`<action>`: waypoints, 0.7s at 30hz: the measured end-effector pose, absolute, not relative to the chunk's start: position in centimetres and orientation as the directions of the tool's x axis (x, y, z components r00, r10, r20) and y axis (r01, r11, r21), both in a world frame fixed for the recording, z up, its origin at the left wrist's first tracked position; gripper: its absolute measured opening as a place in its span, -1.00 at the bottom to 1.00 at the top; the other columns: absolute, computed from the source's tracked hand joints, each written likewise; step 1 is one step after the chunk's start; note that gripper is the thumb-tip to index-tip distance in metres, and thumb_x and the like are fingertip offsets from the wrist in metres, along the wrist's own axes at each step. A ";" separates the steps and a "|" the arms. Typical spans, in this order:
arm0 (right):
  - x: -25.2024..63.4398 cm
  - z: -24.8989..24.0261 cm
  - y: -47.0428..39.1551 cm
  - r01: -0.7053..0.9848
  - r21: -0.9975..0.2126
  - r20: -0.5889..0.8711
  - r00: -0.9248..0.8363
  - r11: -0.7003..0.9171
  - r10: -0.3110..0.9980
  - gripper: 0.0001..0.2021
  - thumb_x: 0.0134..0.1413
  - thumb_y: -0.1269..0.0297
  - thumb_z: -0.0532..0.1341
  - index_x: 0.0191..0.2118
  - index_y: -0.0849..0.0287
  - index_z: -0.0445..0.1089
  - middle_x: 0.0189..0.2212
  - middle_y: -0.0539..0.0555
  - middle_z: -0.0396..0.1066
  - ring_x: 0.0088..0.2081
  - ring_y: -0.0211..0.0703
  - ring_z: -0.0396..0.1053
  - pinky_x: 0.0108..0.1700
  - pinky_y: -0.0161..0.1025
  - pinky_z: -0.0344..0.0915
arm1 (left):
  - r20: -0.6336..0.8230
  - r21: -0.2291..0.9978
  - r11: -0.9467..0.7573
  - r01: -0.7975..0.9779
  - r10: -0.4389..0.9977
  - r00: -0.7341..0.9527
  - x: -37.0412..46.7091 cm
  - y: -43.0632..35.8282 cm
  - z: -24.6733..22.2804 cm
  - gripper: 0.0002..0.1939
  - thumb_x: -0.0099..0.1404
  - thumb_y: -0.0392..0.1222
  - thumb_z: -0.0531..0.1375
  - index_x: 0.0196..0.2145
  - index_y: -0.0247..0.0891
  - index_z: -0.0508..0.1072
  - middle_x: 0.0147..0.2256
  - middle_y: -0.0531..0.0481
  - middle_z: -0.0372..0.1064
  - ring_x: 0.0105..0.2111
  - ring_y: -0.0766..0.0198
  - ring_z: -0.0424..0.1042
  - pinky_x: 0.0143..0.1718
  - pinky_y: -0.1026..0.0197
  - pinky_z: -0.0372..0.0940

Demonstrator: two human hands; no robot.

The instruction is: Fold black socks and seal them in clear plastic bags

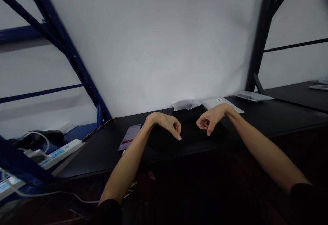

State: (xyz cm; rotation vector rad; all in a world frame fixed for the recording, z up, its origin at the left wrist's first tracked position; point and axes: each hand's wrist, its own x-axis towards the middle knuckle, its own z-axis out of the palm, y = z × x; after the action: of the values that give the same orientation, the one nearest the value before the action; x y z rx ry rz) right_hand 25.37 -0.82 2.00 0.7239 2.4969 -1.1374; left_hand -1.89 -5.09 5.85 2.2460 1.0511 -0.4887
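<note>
My left hand (169,125) hangs bent at the wrist over the black tabletop (159,143), its fingers curled inward and the thumb pointing down to the right. Facing it, my right hand (210,119) is bent the same way, fingers curled and thumb downward. Between and behind the two hands lies a dark black piece (188,114), perhaps fabric or a bag; its outline merges with the table. Whether either hand grips it I cannot tell. A phone (130,137) with a lit screen rests left of my left forearm.
Against the pale wall lie a clear plastic packet (186,104), a white labelled envelope (232,106) and another packet (253,96). To the left are a blue rack post (74,59), a power strip (63,152) and a white cable (58,192). A black post (260,37) stands right.
</note>
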 end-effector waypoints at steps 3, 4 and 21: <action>26.1 2.5 -1.0 0.540 -0.665 -0.428 -0.841 0.515 0.330 -0.53 -0.06 -0.11 0.46 -0.27 0.14 0.35 -0.48 -0.10 0.27 -0.44 -0.28 0.18 -0.36 -0.25 0.10 | -0.583 0.344 -0.500 0.795 0.550 0.598 -1.6 -5.6 5.9 -0.48 -0.08 0.24 0.48 -0.26 -0.13 0.57 -0.31 0.07 0.46 -0.32 0.27 0.37 -0.28 0.22 0.23; 26.4 2.7 -1.1 0.531 -0.688 -0.409 -0.847 0.495 0.340 -0.55 -0.03 -0.09 0.45 -0.27 0.14 0.34 -0.49 -0.10 0.27 -0.44 -0.28 0.18 -0.36 -0.25 0.10 | -0.587 0.339 -0.499 0.798 0.551 0.594 -1.6 -5.6 5.8 -0.48 -0.10 0.21 0.50 -0.25 -0.13 0.57 -0.30 0.07 0.46 -0.32 0.27 0.38 -0.28 0.22 0.24; 28.8 3.2 -0.2 0.424 -0.716 -0.093 -0.845 0.554 0.526 -0.76 0.14 0.09 0.31 -0.22 0.11 0.32 -0.39 -0.04 0.25 -0.36 -0.23 0.14 -0.30 -0.23 0.07 | -0.358 0.507 -0.456 0.731 0.660 0.661 -4.7 -3.3 6.6 -0.69 0.13 -0.15 0.23 -0.13 -0.19 0.38 -0.18 0.00 0.42 -0.25 0.25 0.34 -0.25 0.22 0.23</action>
State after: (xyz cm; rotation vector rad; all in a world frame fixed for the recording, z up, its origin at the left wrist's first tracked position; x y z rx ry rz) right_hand 28.80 -0.16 3.23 0.8864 2.8837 -1.2705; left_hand -4.66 -3.33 6.61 2.2335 1.0709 -0.1440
